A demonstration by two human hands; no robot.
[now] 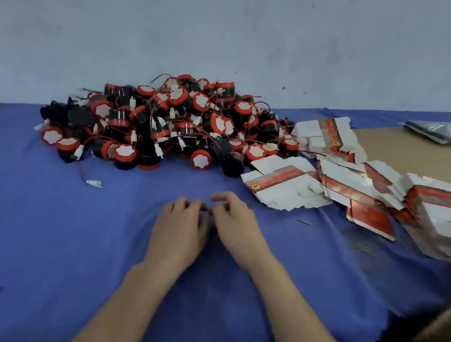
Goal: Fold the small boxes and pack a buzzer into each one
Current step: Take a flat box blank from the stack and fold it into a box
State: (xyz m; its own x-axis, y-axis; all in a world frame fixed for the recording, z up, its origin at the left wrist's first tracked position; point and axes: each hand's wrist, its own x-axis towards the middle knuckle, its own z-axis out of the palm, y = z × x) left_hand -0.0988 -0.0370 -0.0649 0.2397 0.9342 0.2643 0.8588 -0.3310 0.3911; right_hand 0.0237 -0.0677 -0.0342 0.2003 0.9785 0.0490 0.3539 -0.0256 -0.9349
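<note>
On the blue cloth-covered table, close to the person's body, the left hand and the right hand sit knuckles-up with curled fingertips meeting. Whether they pinch some small scrap between them or hold nothing I cannot tell, since the spot where they touch is blurred. Neither a box nor a buzzer is in hand, so by my reading a fresh round is about to start with a box. The nearest fan of flat white-and-red printed cardboard box blanks lies ahead and to the right, nearer the right hand than the left. Its red stripe, and so its long axis, slants from near-left to far-right. A taller heap of the same blanks lies further right. The heap of round black buzzers with red rims and thin red wires lies ahead and slightly left, against the wall and well apart from both hands, so it falls more naturally to the left hand.
</note>
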